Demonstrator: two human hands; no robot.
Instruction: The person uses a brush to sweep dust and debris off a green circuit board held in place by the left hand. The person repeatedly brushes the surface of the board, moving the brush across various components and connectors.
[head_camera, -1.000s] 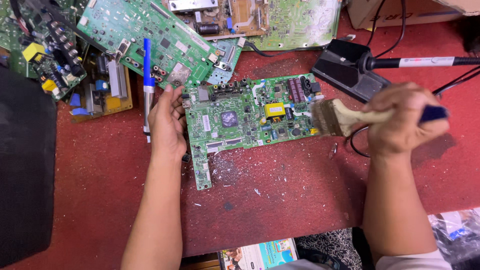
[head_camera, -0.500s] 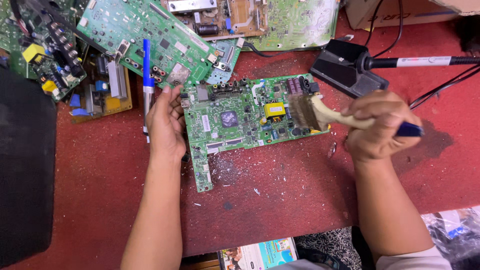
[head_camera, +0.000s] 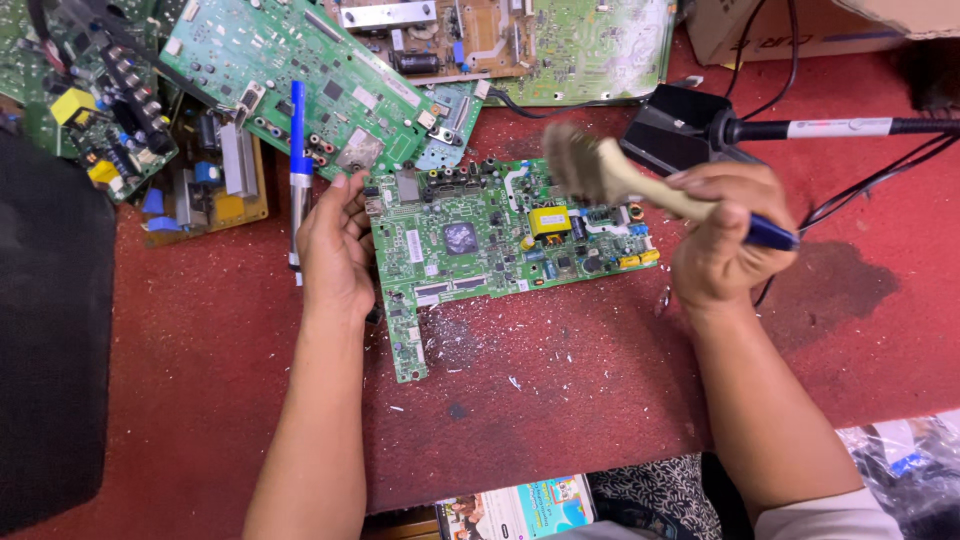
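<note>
Right hand (head_camera: 722, 240) is wrapped tight around the blue-ended handle of a wide, pale-bristled paintbrush (head_camera: 610, 175), fingers fully closed on it. The bristles hang blurred above the upper right part of the green L-shaped circuit board (head_camera: 480, 245) lying flat on the red worktop (head_camera: 560, 380); whether they touch the board, can't tell. Left hand (head_camera: 335, 250) lies flat and open-fingered, gripping nothing, fingertips pressing the board's left edge. Just beside that hand, a blue-and-silver pen-shaped tool (head_camera: 298, 190) lies on the worktop. The brush handle's middle is buried in the fist, only the blue tip poking out. White flecks of debris (head_camera: 500, 320) dot the worktop below the board. Behind, a heap of larger green circuit boards (head_camera: 300, 70) is cut off at the top edge. A black stand with a rod and cables (head_camera: 690, 125) sits just behind the right hand. A dark slab (head_camera: 50, 330) fills the left side.
</note>
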